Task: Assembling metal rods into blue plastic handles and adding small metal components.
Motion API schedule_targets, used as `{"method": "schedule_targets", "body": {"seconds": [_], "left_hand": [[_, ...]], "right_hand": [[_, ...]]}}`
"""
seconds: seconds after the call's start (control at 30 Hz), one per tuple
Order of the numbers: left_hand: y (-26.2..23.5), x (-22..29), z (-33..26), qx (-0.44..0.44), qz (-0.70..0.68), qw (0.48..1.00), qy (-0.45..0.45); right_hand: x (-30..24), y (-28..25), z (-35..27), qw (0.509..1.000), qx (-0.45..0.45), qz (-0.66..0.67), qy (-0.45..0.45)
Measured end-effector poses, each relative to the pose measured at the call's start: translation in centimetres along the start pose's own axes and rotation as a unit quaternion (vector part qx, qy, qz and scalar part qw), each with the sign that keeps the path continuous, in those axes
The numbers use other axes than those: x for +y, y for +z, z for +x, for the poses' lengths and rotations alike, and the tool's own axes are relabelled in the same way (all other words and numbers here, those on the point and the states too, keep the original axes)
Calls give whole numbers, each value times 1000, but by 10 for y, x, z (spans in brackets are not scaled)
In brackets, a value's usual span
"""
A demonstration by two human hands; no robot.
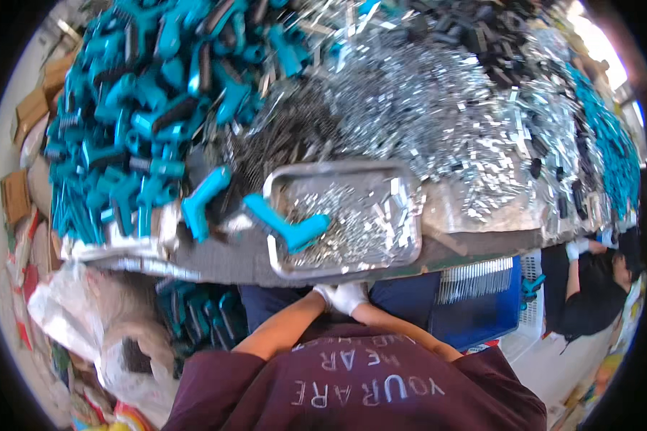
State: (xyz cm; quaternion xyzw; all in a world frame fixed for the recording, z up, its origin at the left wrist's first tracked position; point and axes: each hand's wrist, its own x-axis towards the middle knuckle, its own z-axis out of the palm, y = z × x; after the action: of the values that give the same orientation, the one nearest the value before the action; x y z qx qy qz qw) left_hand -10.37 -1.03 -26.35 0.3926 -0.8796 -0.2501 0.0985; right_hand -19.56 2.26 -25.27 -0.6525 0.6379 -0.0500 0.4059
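My left hand [325,293] and my right hand [350,297], both in white gloves, rest close together at my lap, just below the table's front edge. Their fingers are too small and partly hidden, so I cannot make out whether they hold anything. Beyond them on the table is a metal tray [272,248] of small shiny metal pieces. A bent teal plastic part [295,231] lies across the tray's left side. Left of the tray, another bent teal part [205,201] lies on the table.
Teal plastic parts [144,93] are heaped at the left; silvery metal strips [417,86] pile up behind the tray, dark parts [474,36] farther back. Below the table are a plastic bag [86,309], more teal parts [201,309] and a blue bin [474,309]. Another person [589,287] sits at right.
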Motion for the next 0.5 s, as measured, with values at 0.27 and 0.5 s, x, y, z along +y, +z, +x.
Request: {"method": "schedule_targets", "body": {"seconds": [0.27,0.5], "left_hand": [[-22,-14,-11,-1,-2,977,214],[-50,0,14,20,28,969,245]], "right_hand": [[-1,5,-1,994,32,-47,-89],[16,35,12,998,43,25,-33]]}}
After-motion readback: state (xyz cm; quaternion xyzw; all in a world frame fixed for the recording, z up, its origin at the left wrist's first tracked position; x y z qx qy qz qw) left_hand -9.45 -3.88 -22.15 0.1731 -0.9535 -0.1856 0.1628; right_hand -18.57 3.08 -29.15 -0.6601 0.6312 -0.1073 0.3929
